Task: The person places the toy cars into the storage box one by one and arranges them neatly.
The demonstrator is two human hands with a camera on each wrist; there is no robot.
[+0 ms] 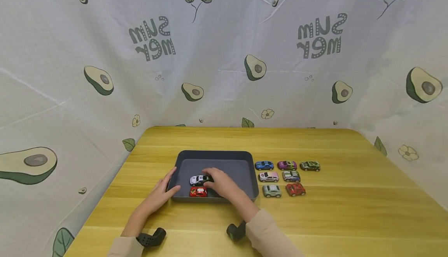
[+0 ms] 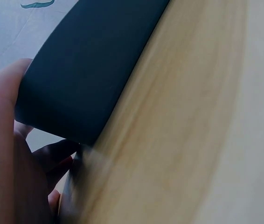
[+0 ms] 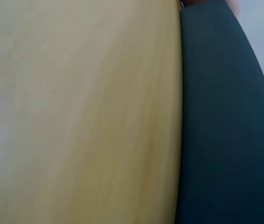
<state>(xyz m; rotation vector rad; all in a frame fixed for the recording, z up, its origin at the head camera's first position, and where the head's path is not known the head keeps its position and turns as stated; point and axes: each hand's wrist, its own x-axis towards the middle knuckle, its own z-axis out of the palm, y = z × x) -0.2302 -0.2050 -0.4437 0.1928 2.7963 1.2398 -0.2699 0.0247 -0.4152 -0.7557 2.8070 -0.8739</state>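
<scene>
A dark grey rectangular tray (image 1: 227, 164) lies on the table. My left hand (image 1: 157, 195) grips its front-left corner, thumb over the front rim and fingers along the outer left side. In the left wrist view, those fingers (image 2: 52, 158) curl against the tray's outer wall (image 2: 85, 70). My right hand (image 1: 224, 185) reaches over the front rim and pinches the rear of a white-and-black toy car (image 1: 198, 180) inside the tray. A red toy car (image 1: 198, 192) sits just in front of it. The right wrist view shows mostly the tray's front wall (image 3: 225, 116).
Several toy cars stand in rows right of the tray, among them a blue one (image 1: 264, 165), a purple one (image 1: 287, 165), a camouflage one (image 1: 310, 166), a pale green one (image 1: 272, 191) and a red one (image 1: 295, 189). A printed cloth (image 1: 224, 105) hangs behind the wooden table (image 1: 350, 210).
</scene>
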